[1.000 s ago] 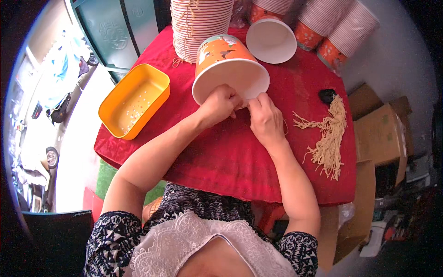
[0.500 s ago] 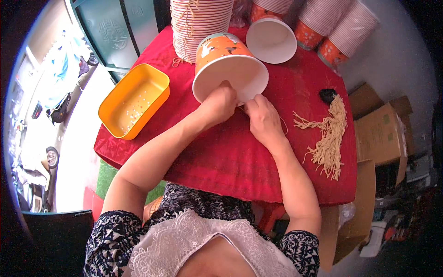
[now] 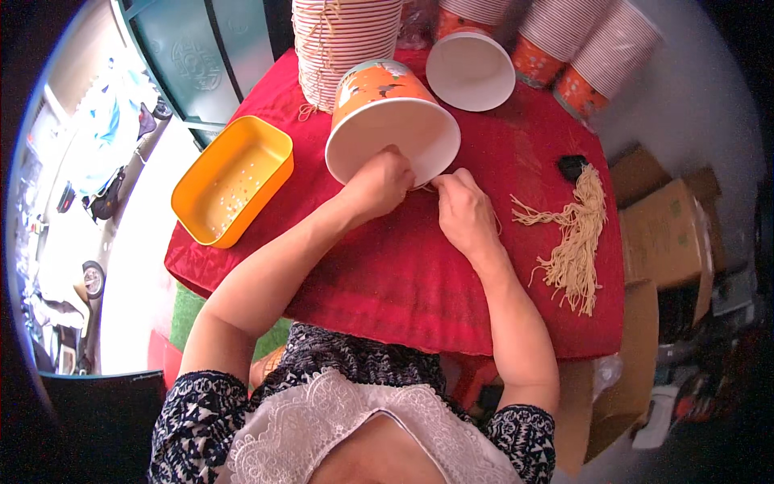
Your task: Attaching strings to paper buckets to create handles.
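Note:
An orange printed paper bucket (image 3: 383, 85) with a white inside lies tipped on the table, its mouth toward me. My left hand (image 3: 377, 184) is closed at the near rim, with fingers reaching into the mouth. Just right of it my right hand (image 3: 468, 211) is pinched closed on a thin cord, a loose bit of which shows beside the hand. The cord's path between my hands is mostly hidden. A bundle of cream cords (image 3: 579, 238) lies to the right, with a small black thing (image 3: 572, 168) at its top.
A yellow plastic bin (image 3: 234, 181) holding small white bits stands at the left on the red tablecloth (image 3: 387, 282). Behind are a tall stack of buckets (image 3: 347, 48) with cords hanging, another bucket (image 3: 471, 73) on its side, and more stacks (image 3: 564, 36). Cardboard boxes (image 3: 665, 234) stand at the right.
The bucket has tilted and shifted slightly left. My right hand has drawn a little away from the rim, widening the gap between my hands.

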A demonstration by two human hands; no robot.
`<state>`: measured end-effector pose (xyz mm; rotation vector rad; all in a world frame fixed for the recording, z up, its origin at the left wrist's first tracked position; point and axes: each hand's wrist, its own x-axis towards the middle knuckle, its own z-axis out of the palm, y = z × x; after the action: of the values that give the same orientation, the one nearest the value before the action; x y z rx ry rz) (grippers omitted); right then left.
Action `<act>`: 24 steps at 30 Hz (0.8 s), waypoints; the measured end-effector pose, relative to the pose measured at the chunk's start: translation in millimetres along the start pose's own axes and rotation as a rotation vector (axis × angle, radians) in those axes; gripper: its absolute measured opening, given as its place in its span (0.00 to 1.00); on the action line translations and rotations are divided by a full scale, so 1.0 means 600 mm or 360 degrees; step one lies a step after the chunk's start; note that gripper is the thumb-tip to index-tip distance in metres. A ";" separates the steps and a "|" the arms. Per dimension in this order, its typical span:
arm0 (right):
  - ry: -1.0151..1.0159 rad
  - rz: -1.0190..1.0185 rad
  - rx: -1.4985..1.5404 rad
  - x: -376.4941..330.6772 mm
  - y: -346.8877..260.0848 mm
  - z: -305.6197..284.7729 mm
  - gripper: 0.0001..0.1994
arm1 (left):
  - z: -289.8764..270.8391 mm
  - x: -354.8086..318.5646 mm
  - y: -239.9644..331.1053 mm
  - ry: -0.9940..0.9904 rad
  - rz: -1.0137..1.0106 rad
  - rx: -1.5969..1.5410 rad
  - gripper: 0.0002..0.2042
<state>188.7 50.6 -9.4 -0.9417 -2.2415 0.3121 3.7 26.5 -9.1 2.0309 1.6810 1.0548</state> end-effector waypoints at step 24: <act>-0.0056 -0.0049 0.0162 -0.001 0.011 -0.003 0.05 | -0.018 -0.006 0.029 -0.0115 -0.0347 -0.0544 0.08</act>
<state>193.6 54.9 -11.1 -0.8532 -2.2474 0.4277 8.5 16.3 8.3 1.6140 1.5230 1.0919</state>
